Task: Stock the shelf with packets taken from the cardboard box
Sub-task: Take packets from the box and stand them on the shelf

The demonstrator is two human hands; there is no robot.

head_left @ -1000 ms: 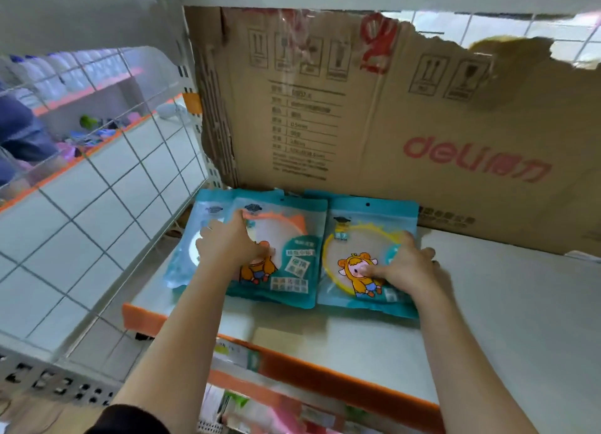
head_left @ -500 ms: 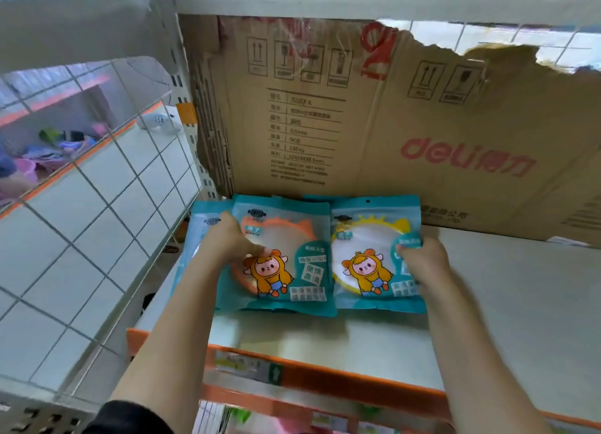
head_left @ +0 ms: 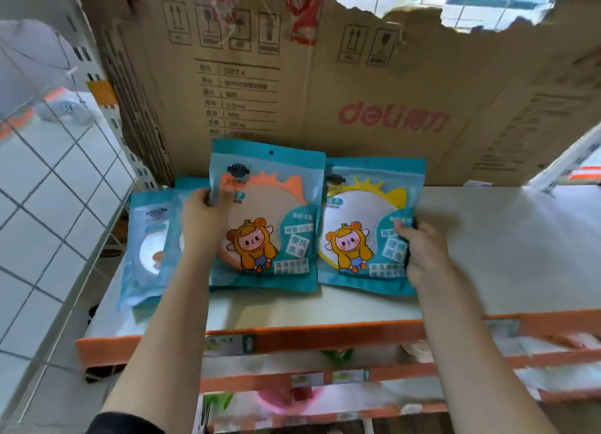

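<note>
Early days: two packets (head_left: pixel 146 245) down at the shelf's (head_left: pixel 504 245) left edge, left hand (head_left: pixel 201 220) pinching an orange-ring packet (head_left: pixel 270 212), right hand (head_left: pixel 422 254) gripping a yellow-ring one (head_left: pixel 364 225), loads left to fill.

left hand (head_left: pixel 203 219) grips left edge of orange-rimmed packet (head_left: pixel 276 212) at centre, right hand (head_left: pixel 422 251) at 3 o'clock grips right edge of yellow-rimmed packet (head_left: pixel 367 212), packets side by side over white shelf (head_left: pixel 504 248), overlapped teal packets (head_left: pixel 148 238) at 9 o'clock, torn cardboard sheet (head_left: pixel 357 76) at 12 o'clock, orange shelf lip (head_left: pixel 325 334) at 6 o'clock

Cardboard sheet (head_left: pixel 374 85) reads "deli"; yellow packet (head_left: pixel 367 228) "MIRROR".
</note>
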